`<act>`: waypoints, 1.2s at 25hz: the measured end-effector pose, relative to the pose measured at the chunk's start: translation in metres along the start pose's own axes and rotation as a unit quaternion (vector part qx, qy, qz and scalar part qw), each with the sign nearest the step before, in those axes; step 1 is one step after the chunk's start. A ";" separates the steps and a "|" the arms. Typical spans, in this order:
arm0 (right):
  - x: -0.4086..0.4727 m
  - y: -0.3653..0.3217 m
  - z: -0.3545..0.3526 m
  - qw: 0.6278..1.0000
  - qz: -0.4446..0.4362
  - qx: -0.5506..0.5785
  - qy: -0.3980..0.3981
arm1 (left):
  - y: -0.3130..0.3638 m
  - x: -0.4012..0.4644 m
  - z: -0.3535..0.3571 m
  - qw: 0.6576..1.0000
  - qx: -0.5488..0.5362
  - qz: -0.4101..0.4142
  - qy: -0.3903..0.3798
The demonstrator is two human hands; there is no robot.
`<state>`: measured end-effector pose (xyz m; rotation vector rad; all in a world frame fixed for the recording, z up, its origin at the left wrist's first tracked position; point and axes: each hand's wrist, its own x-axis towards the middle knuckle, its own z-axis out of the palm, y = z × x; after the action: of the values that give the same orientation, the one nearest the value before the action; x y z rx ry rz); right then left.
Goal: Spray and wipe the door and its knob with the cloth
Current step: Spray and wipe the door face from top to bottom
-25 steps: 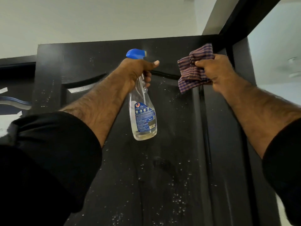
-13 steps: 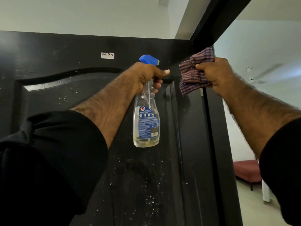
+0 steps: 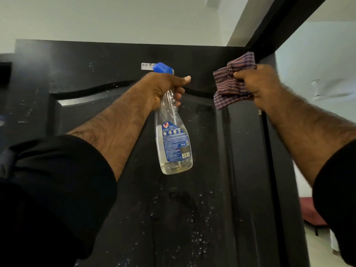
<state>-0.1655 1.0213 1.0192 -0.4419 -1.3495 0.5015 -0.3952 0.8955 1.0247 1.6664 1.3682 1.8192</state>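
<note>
A tall black panelled door (image 3: pixel 100 60) fills the view, dotted with spray droplets low down. My left hand (image 3: pixel 163 87) grips the neck of a clear spray bottle (image 3: pixel 174 143) with a blue nozzle, held up near the door's top. My right hand (image 3: pixel 256 85) grips a bunched purple striped cloth (image 3: pixel 229 83) against the door's upper right corner. The knob is out of view.
A small white label (image 3: pixel 147 66) is stuck near the door's top. The black door frame (image 3: pixel 277 26) runs up at the right. Beyond the doorway lie a pale room and a red bench (image 3: pixel 312 212).
The view has swung, and more of the door's top and the white label show now. Both hands stay raised in nearly the same spots, the bottle a little left of the cloth.
</note>
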 end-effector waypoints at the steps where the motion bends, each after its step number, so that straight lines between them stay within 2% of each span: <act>1: -0.002 -0.004 0.017 1.000 -0.001 0.020 -0.008 | 0.001 -0.004 -0.021 1.000 -0.003 0.000 0.023; 9: -0.044 -0.038 0.169 0.983 0.013 0.144 -0.110 | 0.005 -0.045 -0.200 0.982 0.063 0.017 0.179; 16: -0.088 -0.073 0.273 0.974 0.034 0.180 -0.132 | 0.002 -0.077 -0.312 0.963 0.125 -0.003 0.239; 21: -0.107 -0.084 0.326 0.972 0.053 0.189 -0.133 | -0.008 -0.093 -0.360 0.963 0.135 -0.020 0.233; 25: -0.108 -0.087 0.343 0.981 0.047 0.164 -0.093 | -0.016 -0.090 -0.372 0.965 0.079 -0.006 0.249; 30: -0.088 -0.082 0.306 0.998 -0.019 0.002 0.056 | -0.017 -0.079 -0.329 0.989 0.014 -0.041 0.140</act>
<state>-0.4732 0.9078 1.0470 -0.4346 -1.2462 0.4416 -0.6743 0.7046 1.0104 1.3816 1.5550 2.0537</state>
